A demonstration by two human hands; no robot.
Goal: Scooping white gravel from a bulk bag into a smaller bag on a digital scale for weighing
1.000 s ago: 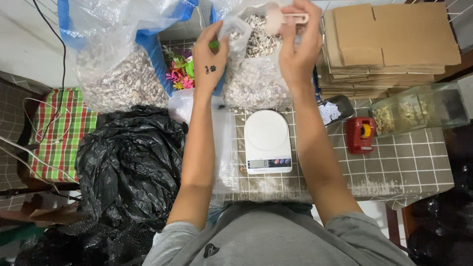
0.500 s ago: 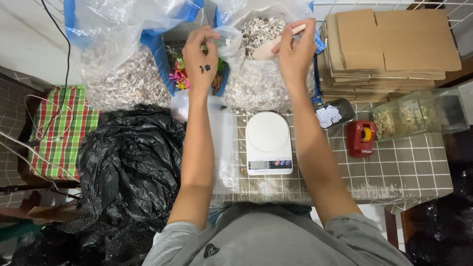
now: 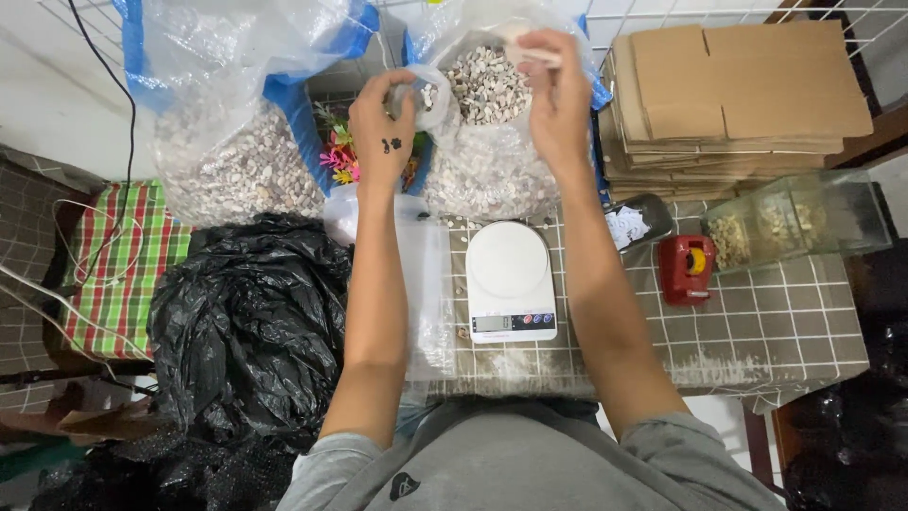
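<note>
My left hand grips the rim of a small clear plastic bag that has a few pale stones in it, held up beside a big clear sack of small pale stones. Over that sack's open mouth my right hand holds a pale scoop. A white kitchen scale with an empty round pan sits on the tiled table below both forearms.
A second large sack of stones stands at the left, colourful plastic plants between the sacks. A black rubbish bag lies at left, flat cardboard boxes at back right, with a red tape dispenser and a clear box.
Both hands have come lower and closer in view. The right hand has brought the scoop down from above the sack toward its open mouth; the left hand now holds the small bag beside it.
</note>
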